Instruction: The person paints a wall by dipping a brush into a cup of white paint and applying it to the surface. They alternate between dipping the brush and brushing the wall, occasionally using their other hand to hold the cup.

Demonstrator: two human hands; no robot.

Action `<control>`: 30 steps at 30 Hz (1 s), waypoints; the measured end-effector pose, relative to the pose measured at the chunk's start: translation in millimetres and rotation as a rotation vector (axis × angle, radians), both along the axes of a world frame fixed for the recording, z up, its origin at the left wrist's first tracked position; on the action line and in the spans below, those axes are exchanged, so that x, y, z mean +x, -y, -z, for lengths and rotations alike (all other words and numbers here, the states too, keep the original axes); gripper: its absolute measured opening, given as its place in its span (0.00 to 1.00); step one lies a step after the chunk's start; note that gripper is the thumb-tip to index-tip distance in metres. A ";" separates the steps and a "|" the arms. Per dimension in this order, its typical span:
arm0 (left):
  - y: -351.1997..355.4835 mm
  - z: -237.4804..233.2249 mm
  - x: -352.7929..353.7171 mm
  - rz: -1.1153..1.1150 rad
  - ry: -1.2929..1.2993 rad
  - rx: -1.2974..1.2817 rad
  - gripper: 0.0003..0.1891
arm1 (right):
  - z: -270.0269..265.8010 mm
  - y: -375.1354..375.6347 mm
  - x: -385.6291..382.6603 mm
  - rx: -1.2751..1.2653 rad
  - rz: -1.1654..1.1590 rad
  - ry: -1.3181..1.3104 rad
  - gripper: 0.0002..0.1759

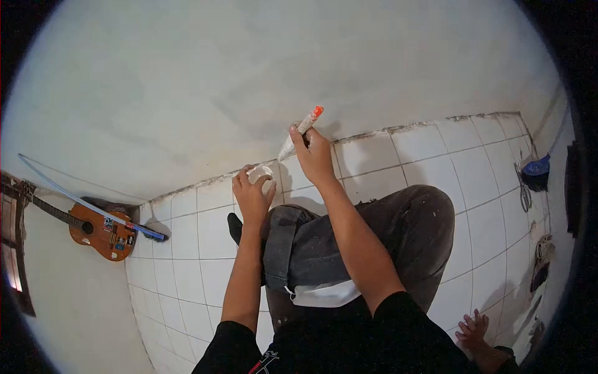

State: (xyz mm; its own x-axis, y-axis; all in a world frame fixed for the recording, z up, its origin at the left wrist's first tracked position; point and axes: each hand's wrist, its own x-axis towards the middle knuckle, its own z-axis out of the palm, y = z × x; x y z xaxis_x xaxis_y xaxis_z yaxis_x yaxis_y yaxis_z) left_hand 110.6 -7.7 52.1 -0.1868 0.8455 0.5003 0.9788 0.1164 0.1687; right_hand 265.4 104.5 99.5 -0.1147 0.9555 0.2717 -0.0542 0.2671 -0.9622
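Note:
My right hand (pixel 314 153) grips a scraper-like tool (pixel 308 121) by its white-smeared handle, which ends in an orange tip. Its pale, tapered end slants down to the seam where the wall (pixel 261 81) meets the tiled floor (pixel 367 156). To the left, my left hand (pixel 251 190) curls its thumb and fingers around a small round white container (pixel 261 171), tilted so that its rim shows. This hand is low over the tiles, close to the wall. My bent leg in dark trousers (pixel 355 243) lies just below both hands.
A guitar (pixel 103 232) leans in the left corner, with a blue-handled broom (pixel 149 232) across it. At right are a blue brush (pixel 537 167) and scissors (pixel 526 198) by the wall. Another person's hand (pixel 473 330) shows at lower right. A white cloth (pixel 327 294) lies on my lap.

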 end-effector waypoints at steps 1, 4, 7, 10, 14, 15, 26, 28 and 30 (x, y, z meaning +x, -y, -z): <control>-0.1 0.5 0.5 0.003 -0.001 0.001 0.10 | 1.1 0.3 -0.3 0.001 0.003 -0.001 0.20; -4.1 -0.9 1.0 0.014 -0.046 0.013 0.08 | 1.1 -1.9 -0.7 0.020 0.025 -0.052 0.20; -4.8 -0.2 0.9 -0.002 -0.068 -0.018 0.07 | -1.5 -1.1 1.2 -0.024 0.003 -0.030 0.20; -5.2 1.0 0.6 0.010 -0.075 -0.007 0.07 | -3.8 -0.2 2.8 -0.023 0.003 -0.024 0.20; -7.4 0.5 1.5 0.011 -0.062 0.010 0.07 | -2.2 -1.4 1.4 -0.006 -0.001 -0.016 0.20; -7.0 0.9 2.6 0.011 -0.070 0.024 0.07 | -1.5 -0.7 1.7 0.007 0.003 -0.017 0.20; -8.0 3.3 2.7 0.014 -0.104 0.050 0.06 | -5.9 2.1 3.7 -0.045 -0.011 0.008 0.20; -9.1 0.8 2.8 0.005 -0.114 0.060 0.06 | -5.3 1.0 1.9 -0.009 0.009 -0.016 0.20; -6.3 -1.1 1.1 -0.019 -0.047 0.070 0.06 | -3.4 0.7 1.5 -0.013 0.027 0.005 0.20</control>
